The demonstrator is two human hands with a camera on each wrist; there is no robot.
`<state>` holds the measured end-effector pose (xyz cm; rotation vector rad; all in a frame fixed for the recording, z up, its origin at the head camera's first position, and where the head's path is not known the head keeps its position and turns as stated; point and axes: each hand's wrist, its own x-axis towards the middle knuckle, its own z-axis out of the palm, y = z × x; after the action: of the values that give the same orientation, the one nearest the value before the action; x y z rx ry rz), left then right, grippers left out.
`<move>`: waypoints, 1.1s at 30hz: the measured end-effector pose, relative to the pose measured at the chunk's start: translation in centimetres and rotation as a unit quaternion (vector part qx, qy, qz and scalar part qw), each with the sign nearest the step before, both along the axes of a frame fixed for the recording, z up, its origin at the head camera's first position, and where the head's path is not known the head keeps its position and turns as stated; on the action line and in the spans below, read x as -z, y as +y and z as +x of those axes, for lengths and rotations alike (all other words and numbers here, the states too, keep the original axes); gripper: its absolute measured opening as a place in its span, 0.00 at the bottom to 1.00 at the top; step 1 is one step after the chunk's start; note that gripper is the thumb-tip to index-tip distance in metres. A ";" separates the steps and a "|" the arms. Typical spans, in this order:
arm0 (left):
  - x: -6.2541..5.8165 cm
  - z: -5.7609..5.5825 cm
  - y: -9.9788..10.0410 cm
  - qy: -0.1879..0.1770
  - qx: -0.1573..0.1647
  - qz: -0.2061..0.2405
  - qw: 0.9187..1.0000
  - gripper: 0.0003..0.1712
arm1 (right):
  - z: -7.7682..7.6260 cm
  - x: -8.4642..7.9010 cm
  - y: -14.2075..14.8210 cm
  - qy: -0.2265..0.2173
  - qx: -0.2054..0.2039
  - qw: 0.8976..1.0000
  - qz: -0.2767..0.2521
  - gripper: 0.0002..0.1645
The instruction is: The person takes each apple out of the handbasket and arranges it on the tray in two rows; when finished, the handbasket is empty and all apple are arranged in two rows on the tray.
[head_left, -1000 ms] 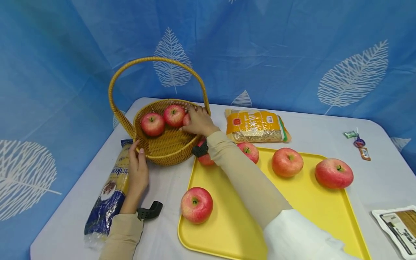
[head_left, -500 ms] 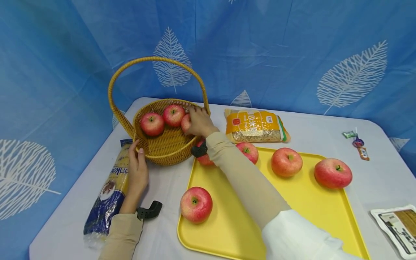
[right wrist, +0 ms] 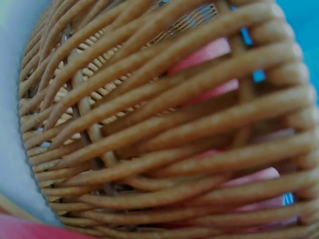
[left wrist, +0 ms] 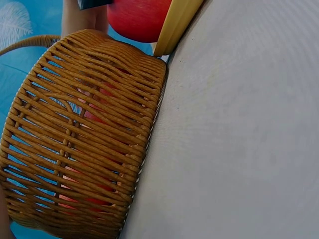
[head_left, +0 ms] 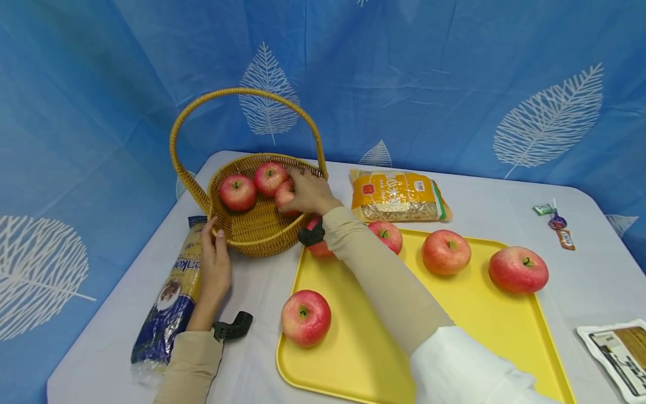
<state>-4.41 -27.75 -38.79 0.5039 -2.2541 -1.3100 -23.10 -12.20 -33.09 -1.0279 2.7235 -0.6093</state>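
Observation:
In the head view a woven wicker basket (head_left: 262,247) with a tall arched handle stands at the back left. Two red apples (head_left: 238,192) lie inside it on the left and at the back. My right hand (head_left: 313,191) reaches over the right rim and grips a third apple (head_left: 285,196), partly covered by the fingers. My left hand (head_left: 214,266) rests against the basket's near left side, fingers extended along the rim. Both wrist views are mostly filled by the basket's wicker wall (left wrist: 84,134), with red showing through the gaps.
A yellow tray (head_left: 353,348) to the right bears several apples (head_left: 305,318), some under or behind the right arm. A blue-and-gold packet (head_left: 171,303) lies beside the left arm. Behind the tray is an orange bag of grain (head_left: 398,196). Small sweets (head_left: 557,222) and a flat packet (head_left: 618,353) lie at right.
The apple at my right hand shows more than a second ago and sits slightly further left and nearer. My left hand and the basket stay put.

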 end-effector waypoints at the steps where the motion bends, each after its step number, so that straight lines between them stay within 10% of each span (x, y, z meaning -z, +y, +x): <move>1: 0.0 0.0 0.0 0.000 0.001 0.000 1.000 0.27 | 0.0 0.0 0.1 0.002 -0.005 1.000 0.000 0.53; 18: -0.1 0.0 0.1 -0.008 0.003 0.001 1.000 0.28 | -0.1 -0.2 0.9 -0.053 -0.020 0.994 -0.091 0.38; 33: -0.3 0.1 0.2 -0.008 -0.005 0.004 1.000 0.28 | 0.7 -2.0 3.0 -0.166 -0.027 0.956 -0.239 0.33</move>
<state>-4.35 -27.57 -38.46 0.5294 -2.2584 -1.3152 -22.43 -9.17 -31.14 -0.9756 2.2934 -1.3419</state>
